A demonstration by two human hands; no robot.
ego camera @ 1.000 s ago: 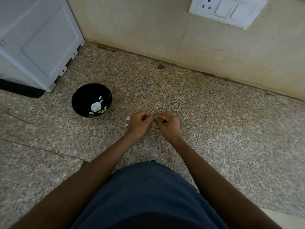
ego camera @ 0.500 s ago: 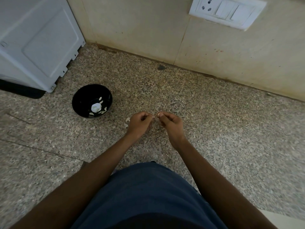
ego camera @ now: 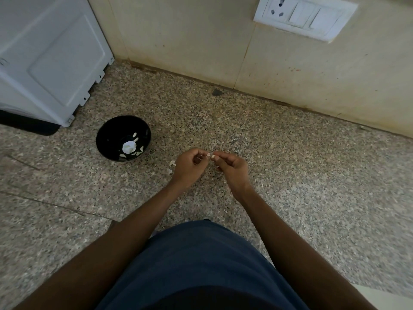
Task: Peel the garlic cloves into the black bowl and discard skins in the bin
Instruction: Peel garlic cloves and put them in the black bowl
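Fingertips of the left hand (ego camera: 186, 166) and right hand (ego camera: 232, 167) pinch what seems a garlic clove (ego camera: 209, 155) between them, right of the black bowl (ego camera: 123, 138). Steady peeling over the counter (ego camera: 290, 175) keeps skins gatherable; no bin shows.

On a counter (ego camera: 290, 175) running along a wall (ego camera: 201, 41), a bowl (ego camera: 107, 139) is sitting to the left of two hands, with an appliance (ego camera: 44, 59) standing behind it at far left. The left hand (ego camera: 187, 166) and right hand (ego camera: 230, 168) are meeting fingertip to fingertip over the counter's middle. A switch plate (ego camera: 306, 16) is sitting on the wall, behind and to the right.
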